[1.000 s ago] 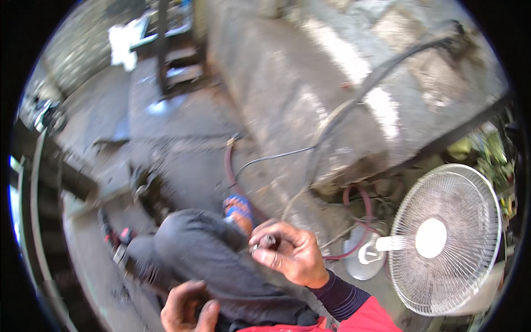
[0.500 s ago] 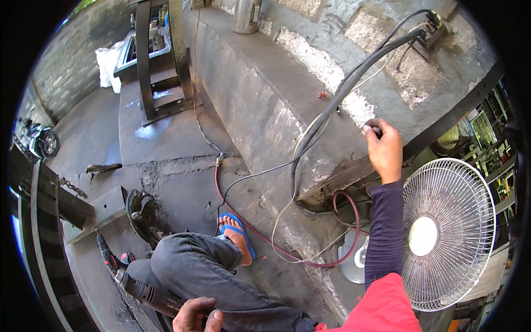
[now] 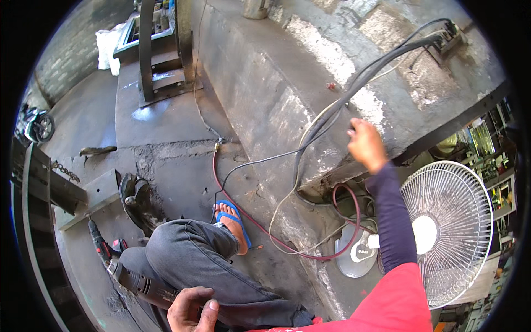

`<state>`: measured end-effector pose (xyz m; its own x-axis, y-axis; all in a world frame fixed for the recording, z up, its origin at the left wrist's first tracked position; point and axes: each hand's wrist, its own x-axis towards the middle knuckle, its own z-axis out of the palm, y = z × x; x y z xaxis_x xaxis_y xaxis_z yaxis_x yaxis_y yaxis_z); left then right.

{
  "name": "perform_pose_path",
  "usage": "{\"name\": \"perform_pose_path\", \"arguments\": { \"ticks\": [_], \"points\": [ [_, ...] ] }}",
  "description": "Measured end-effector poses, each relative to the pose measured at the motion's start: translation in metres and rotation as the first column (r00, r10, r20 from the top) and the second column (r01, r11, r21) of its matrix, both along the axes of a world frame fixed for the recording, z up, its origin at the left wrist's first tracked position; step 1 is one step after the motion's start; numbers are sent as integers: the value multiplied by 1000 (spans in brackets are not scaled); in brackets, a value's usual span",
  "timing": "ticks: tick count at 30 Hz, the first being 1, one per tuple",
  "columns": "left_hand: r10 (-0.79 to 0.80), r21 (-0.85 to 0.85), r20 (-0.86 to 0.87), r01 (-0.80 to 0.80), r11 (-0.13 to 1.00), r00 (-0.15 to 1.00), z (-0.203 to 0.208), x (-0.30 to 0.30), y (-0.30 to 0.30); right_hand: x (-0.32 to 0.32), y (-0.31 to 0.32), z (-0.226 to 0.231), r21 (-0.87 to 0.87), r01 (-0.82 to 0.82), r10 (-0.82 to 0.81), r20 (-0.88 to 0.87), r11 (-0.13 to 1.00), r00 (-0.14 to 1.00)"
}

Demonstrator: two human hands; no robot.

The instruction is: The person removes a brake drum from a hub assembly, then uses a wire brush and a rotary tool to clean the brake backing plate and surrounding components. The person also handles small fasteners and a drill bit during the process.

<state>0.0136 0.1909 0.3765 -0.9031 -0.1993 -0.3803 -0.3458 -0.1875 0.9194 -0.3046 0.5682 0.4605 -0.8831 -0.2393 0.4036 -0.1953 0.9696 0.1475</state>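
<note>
left hand [image 3: 191, 311] at dark power tool [image 3: 145, 288], right hand [image 3: 366, 145] near cables [image 3: 360, 83]

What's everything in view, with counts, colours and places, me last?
Ledge: 1, grey, upper middle
Cables: several, black and pale, across the ledge
Fan: 1, white, right
Hose: 1, dark red, left of the fan
Clutter: uncounted, mixed, behind the fan
Drill: 1, black and red, lower left
Power tool: 1, dark, right of the drill
Beam: 1, grey, left
Chain: 1, dark, above the beam
Unclear item: 1, black, right of the beam
Motorbike: 1, black and pale, far left
Sack: 1, white, upper left
Stand: 1, dark, right of the sack
Slipper: 1, blue, centre
Legs: 2, grey trousers, lower middle
Sleeve: 1, dark and red, right
Left hand: 1, bare, bottom
Right hand: 1, bare, over the ledge
</note>
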Motion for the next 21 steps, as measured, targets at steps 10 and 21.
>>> {"name": "perform_pose_path", "arguments": {
  "ticks": [10, 21],
  "points": [
    [1, 63, -105, 6, 998, 994, 2, 7, -4, -1, 31, -6, -167, 61, -52, 57, 984, 997],
    [36, 89, -162, -22, 996, 986, 13, 6, 0, 72, -13, -22, -990, 131, 431, 140, 50, 892]
  ]
}}
